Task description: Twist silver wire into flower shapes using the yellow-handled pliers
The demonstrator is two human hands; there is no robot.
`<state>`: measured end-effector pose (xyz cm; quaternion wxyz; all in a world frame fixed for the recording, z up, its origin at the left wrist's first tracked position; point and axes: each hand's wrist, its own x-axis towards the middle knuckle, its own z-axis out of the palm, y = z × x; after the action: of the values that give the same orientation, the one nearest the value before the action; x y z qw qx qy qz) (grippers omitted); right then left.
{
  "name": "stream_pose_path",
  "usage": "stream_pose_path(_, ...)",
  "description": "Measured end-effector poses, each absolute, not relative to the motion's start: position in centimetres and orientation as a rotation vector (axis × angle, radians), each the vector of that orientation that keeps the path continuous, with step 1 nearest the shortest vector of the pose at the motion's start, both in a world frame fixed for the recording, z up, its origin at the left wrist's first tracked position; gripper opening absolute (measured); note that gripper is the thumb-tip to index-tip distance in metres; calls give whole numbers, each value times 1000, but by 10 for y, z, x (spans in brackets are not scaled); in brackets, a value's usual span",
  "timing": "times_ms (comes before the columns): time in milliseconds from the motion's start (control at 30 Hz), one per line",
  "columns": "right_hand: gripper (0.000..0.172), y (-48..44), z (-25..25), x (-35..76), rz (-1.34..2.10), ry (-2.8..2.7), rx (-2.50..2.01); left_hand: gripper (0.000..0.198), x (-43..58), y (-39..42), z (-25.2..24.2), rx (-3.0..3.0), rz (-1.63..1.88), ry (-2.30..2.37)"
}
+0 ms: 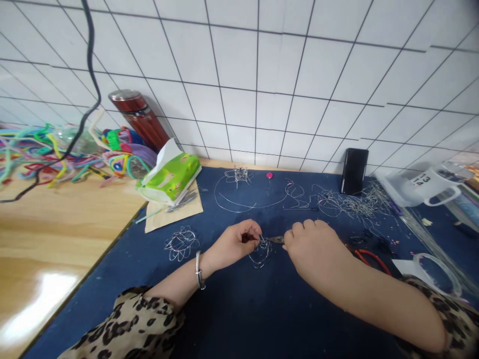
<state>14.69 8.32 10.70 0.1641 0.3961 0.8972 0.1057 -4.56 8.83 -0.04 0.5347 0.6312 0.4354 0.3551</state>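
Observation:
Between my hands is a small looped wire piece (261, 257) with tiny pink beads, just above the dark blue mat. My left hand (239, 239) pinches its upper left edge between thumb and fingers. My right hand (312, 247) is wrapped round pliers, palm down, hiding their handles. The metal jaws of the pliers (276, 240) point left and meet the wire; whether they are closed on it is too small to tell. Left of my left hand lies a flower-shaped wire piece (182, 244). Another wire piece (238, 174) sits farther back.
A green tissue pack (170, 177) and a red thermos (140, 117) stand at the back left. Loose wire (348, 203) lies heaped below a black phone (354, 171). A white mug (430, 187) stands at the right, and orange-red handles (374, 260) lie beside my right forearm.

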Motion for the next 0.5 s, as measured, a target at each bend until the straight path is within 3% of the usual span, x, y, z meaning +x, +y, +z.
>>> stream_pose_path(500, 15, 77, 110, 133, 464, 2527, 998, 14, -44, 85, 2, 1641, 844, 1101)
